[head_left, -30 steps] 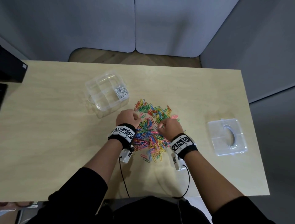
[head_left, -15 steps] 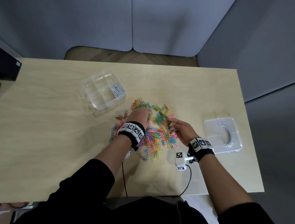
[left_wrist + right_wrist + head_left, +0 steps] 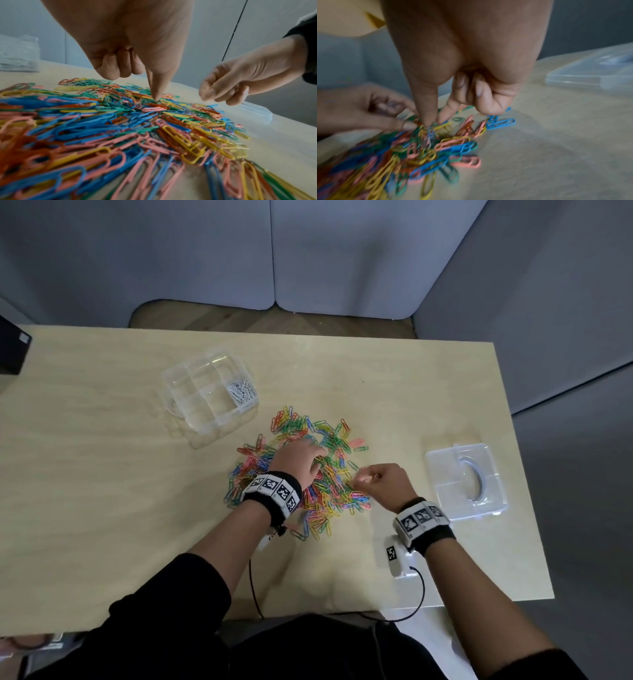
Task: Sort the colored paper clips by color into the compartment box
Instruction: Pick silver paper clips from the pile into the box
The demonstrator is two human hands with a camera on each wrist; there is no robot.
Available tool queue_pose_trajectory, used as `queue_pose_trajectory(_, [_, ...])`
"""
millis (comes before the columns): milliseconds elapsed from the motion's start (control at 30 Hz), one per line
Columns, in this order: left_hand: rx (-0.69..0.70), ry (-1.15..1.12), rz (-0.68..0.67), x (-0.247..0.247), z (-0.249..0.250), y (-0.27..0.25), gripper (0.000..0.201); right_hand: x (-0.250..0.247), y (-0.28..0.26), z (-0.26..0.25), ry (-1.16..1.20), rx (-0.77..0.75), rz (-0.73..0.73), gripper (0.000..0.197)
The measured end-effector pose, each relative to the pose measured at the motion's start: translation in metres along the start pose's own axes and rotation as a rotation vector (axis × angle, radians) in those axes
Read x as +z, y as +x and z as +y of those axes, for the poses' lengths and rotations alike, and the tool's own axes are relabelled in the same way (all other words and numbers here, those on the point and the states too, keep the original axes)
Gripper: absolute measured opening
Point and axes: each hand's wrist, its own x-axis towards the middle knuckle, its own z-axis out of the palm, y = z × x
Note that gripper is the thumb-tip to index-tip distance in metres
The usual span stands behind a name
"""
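The left hand (image 3: 297, 457) is laid over the middle of the pile of paper clips (image 3: 318, 491). In the left wrist view its forefinger is stretched straight down with the tip pressed among the clips, while the other fingers are curled back into the palm and nothing is held; the finger is probably used this way to spread the heap and single out one color.

The right hand (image 3: 383, 484) is kept at the right edge of the pile, with its fingers bent. In the right wrist view thumb and forefinger are brought close together just above the clips, as for a pinch, but the picture is blurred, so it cannot be told whether a clip is held between them. Pale loops that may be white clips are seen there, but this is uncertain.

The clips, in blue, yellow, green, pink and orange, are lying loose and tangled on the wooden table (image 3: 102, 474), directly in front of the person, within reach of both hands.

The compartment box (image 3: 209, 393) is set open, beyond and to the left of the pile, near enough for clips to be dropped in. Only its nearest right compartment is filled, with white clips (image 3: 241, 392); the other compartments appear empty, so the sorting is judged to be at an early stage.

The clear lid (image 3: 466, 481) is laid flat to the right, apart from the pile, presumably so that the box stays open and the work space is not blocked.
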Motion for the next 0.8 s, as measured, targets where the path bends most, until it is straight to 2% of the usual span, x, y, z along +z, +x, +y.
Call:
queue_pose_trajectory(100, [0.078,-0.042,-0.068,0.002,0.010,-0.001,0.025,0.017,-0.001,-0.006,-0.195,-0.037,0.012,0.015])
queue_pose_trajectory(200, [0.113,0.006,-0.135,0.006,0.016,-0.001,0.026,0.028,-0.002,-0.010,-0.246,-0.048,0.062,0.020])
queue_pose_trajectory(300, [0.042,-0.006,-0.039,0.005,0.010,-0.003,0.022,0.022,-0.003,-0.005,-0.239,-0.010,0.082,0.024])
queue_pose_trajectory(467, [-0.088,-0.122,0.106,-0.003,-0.014,-0.018,0.021,0.009,-0.005,0.006,-0.262,0.022,0.116,0.009])
queue_pose_trajectory(533, [-0.124,-0.219,0.089,0.000,-0.021,-0.032,0.020,0.008,-0.002,0.004,-0.254,0.010,0.117,0.012])
queue_pose_trajectory(600, [-0.141,-0.280,0.012,0.008,-0.020,-0.049,0.021,0.010,0.004,0.001,-0.264,0.020,0.140,0.019])
queue_pose_trajectory(700, [-0.174,-0.260,-0.083,0.025,-0.012,-0.069,0.027,0.016,0.009,-0.003,-0.356,0.024,0.117,0.020])
queue_pose_trajectory(800, [-0.229,-0.310,-0.040,0.033,-0.010,-0.077,0.037,0.019,0.011,-0.001,-0.337,0.011,0.061,0.017])
